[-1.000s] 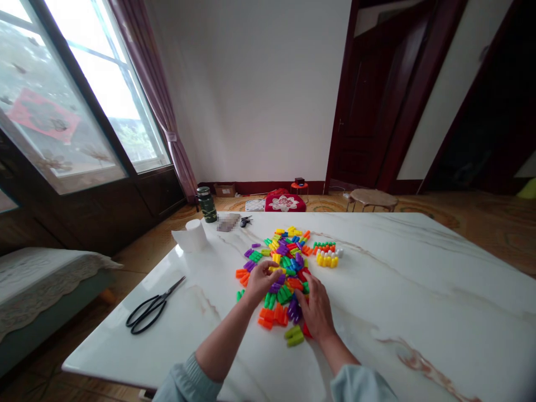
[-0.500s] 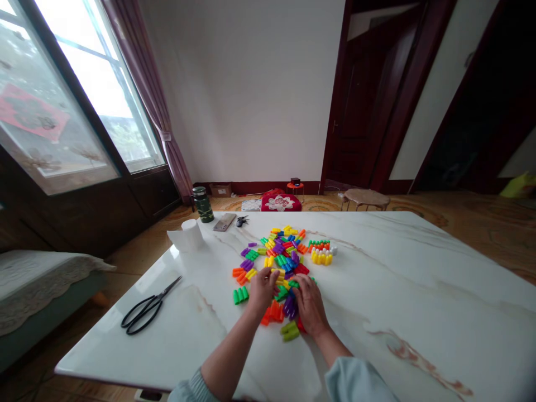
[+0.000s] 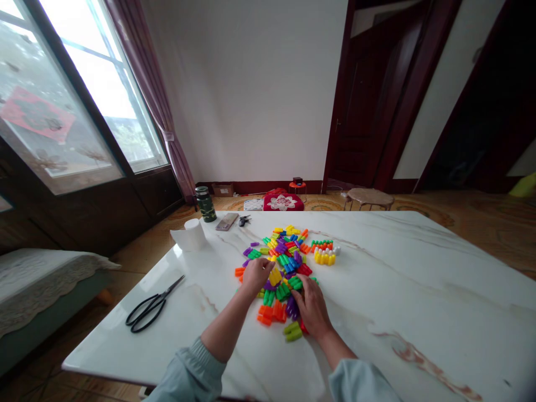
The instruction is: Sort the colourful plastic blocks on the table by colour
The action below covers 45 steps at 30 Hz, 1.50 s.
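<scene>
A pile of colourful plastic building blocks, each shaped like joined tubes, lies on the white table. My left hand is at the pile's left side, its fingers pinched at a tilted yellow block. On the right, my right hand has thumb and fingers about a green block at the pile's edge. Nearer to me lie orange blocks, a purple block and a lime-green block. A red block, partly covered, shows beside my right hand.
Joined yellow and white pieces stand right of the pile, by an orange and green row. Black-handled scissors lie at left. Farther back are a paper roll, a phone, keys and a green flask.
My left hand has moved a little left and up, and the yellow block has tilted. My right hand stays near the green block. The whole view has shifted slightly.
</scene>
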Available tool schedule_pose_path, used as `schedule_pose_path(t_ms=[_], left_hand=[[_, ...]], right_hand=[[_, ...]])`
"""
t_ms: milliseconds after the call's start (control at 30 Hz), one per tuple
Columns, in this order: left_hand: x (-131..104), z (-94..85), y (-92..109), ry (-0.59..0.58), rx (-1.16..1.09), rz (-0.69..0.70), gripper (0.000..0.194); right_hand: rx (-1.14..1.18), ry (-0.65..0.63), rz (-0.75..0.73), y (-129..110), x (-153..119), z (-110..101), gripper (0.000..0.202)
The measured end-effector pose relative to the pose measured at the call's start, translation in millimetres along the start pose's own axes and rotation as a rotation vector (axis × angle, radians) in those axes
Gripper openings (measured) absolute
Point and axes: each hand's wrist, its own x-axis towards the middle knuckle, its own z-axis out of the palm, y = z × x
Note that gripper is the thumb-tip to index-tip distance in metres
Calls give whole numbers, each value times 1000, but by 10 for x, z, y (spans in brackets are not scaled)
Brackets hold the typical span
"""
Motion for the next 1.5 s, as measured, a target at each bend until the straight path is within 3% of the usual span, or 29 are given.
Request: schedule_pose_path(t_ms=[67,333,467,567,733,1033,1333,1500], left_hand=[[88,36,-7,11,46,2,19],[386,283,31,-1,186,-151,47],[404,334,31,14,194,-173,36],[360,309,24,45,148,-137,27],[201,237,76,73,-34,19,31],[-167,270,164,-94,-297,196,32],[-299,199,268,-172,-304,280,21],[-359,247,276,-138,-338,266,32]], right_hand=[[-7,4,-6,5,-7,5,33],[-36,-5,-5,27,-23,27,35],[-43,-16,-5,38,-23,36,36],[-42,-12,-7,44,-21,38,36],[-22,-18,13,6,-14,9,43],[5,-17,12,-86,0,-66,56],[-60,-46,-101,-81,16,-80,43],[-72,1,-86,-56,-6,-54,33]])
